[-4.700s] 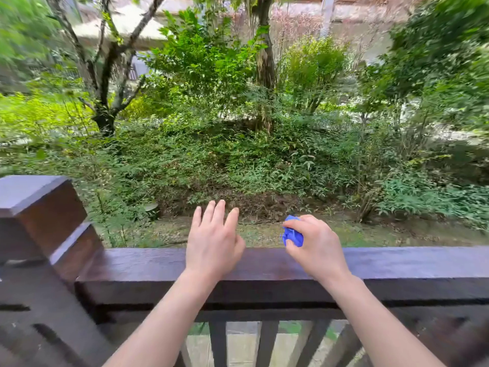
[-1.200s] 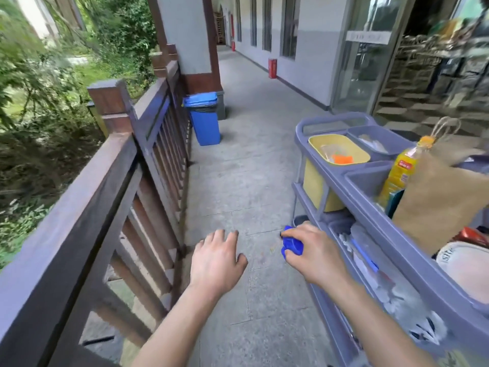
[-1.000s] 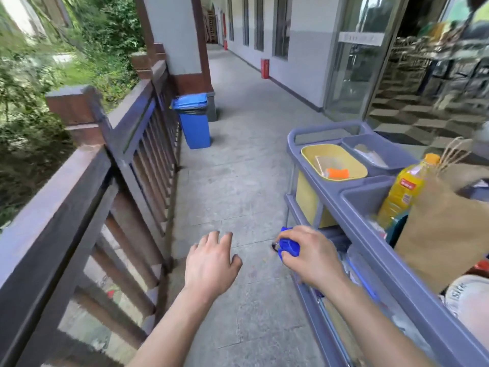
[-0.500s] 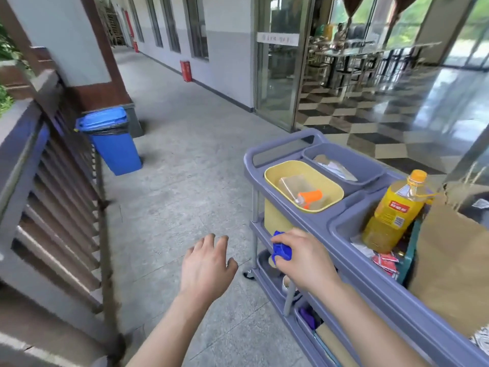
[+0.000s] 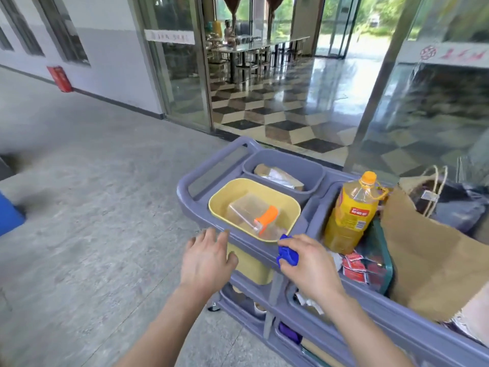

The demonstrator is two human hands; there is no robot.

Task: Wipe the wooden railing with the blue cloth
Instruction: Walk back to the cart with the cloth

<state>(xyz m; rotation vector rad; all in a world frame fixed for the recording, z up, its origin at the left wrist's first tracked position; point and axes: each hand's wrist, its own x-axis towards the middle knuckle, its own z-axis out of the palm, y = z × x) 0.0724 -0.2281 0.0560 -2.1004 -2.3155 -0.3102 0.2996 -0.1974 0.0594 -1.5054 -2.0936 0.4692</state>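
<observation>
Blue cloth [image 5: 288, 254] is bunching out of the front of the right hand [image 5: 311, 267], whose fingers and thumb are curling round it so that only a small wad is showing. That hand is hovering at the near rim of the grey-purple cart [image 5: 402, 317], just this side of the yellow tub [image 5: 227, 197]; whether it is touching the rim is unclear. The left hand [image 5: 206, 258] is floating beside it, fingers loosely spread and holding nothing, fingertips close to the cart's corner. Inside the tub a clear spray bottle [image 5: 250, 214] with an orange trigger is lying on its side, trigger end nearer the cloth hand. Further right a yellow oil bottle [image 5: 349, 210] is standing upright, and a brown paper bag [image 5: 428, 255] is leaning beyond it. The wooden railing is not appearing anywhere in this view; the person is facing the cart and a glass doorway [image 5: 264, 75]. Judging from that, no wiping is happening now. The tub is lying straight ahead of the right hand and slightly to its left, so that hand is sitting nearer for dropping the cloth in, while the empty left hand is looking freer for lifting the bottle.
</observation>
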